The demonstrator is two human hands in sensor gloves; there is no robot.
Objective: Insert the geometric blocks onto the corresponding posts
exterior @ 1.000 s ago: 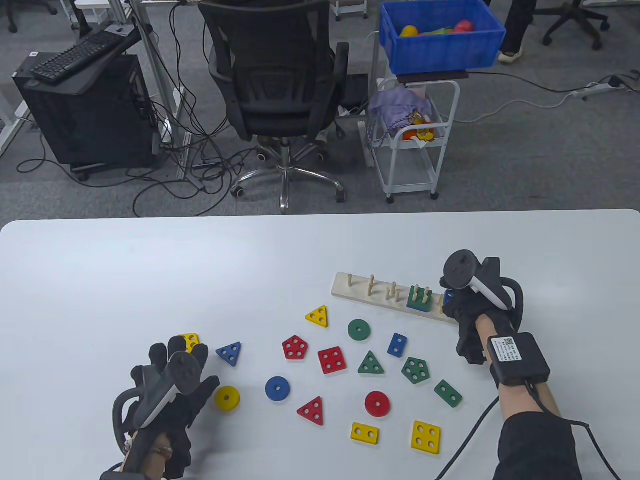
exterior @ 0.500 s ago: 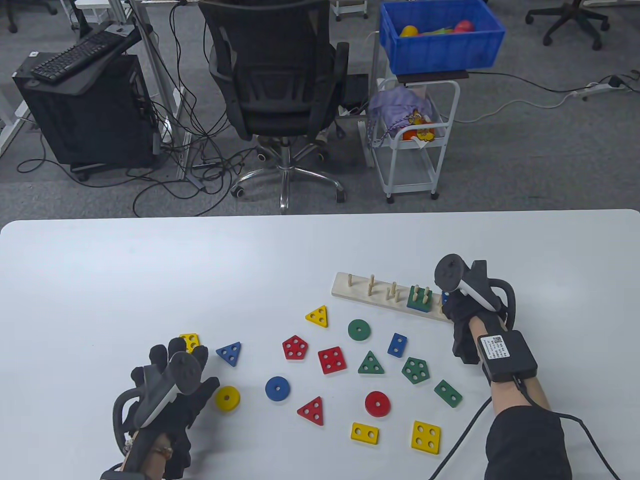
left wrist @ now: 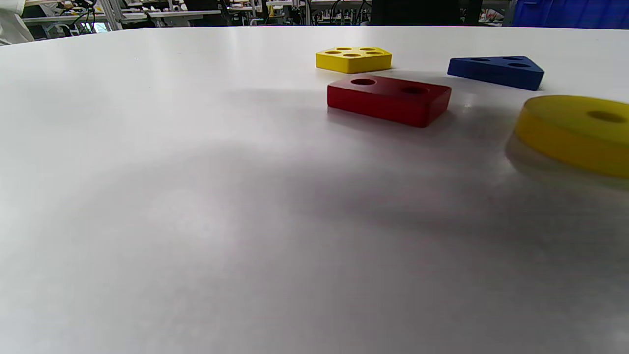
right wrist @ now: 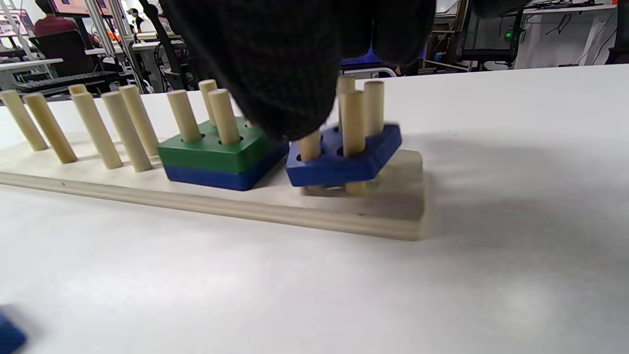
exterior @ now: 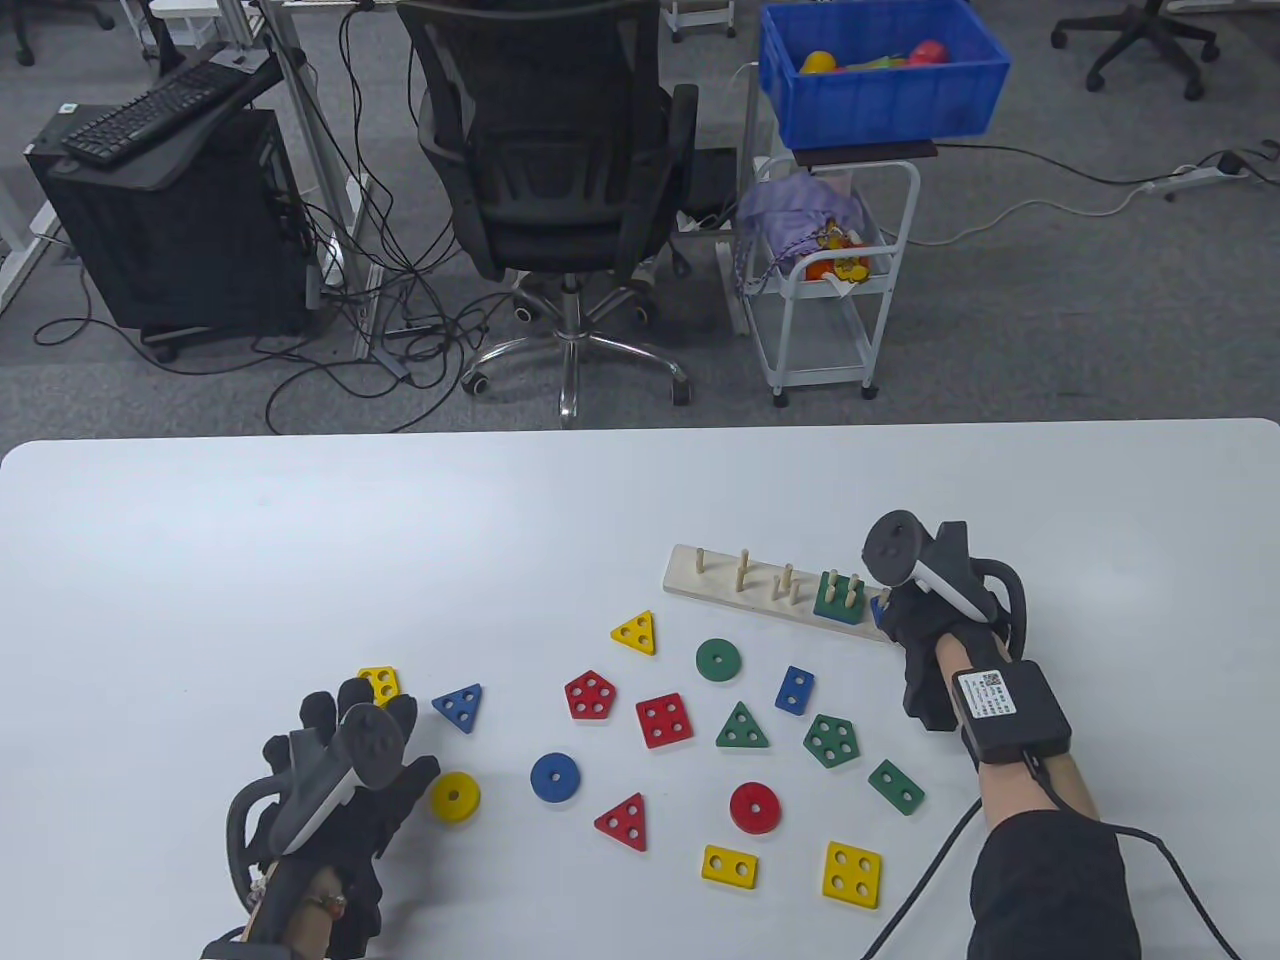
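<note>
The right hand point(exterior: 925, 620) is gripping the blue pentagon block point(right wrist: 344, 157), threaded partway down the 5 end posts of the peg board point(right wrist: 245, 206), while the left hand point(exterior: 340, 780) is resting flat, fingers relaxed.

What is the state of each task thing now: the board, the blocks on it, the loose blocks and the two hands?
Peg board: flat on table.
Green square: seated on blue square.
Blue pentagon: threaded on pegs, above the board, not seated.
Right hand: over the pentagon; grip hidden.
Left hand: resting, holds nothing.
Red rectangle: loose, flat.
</note>
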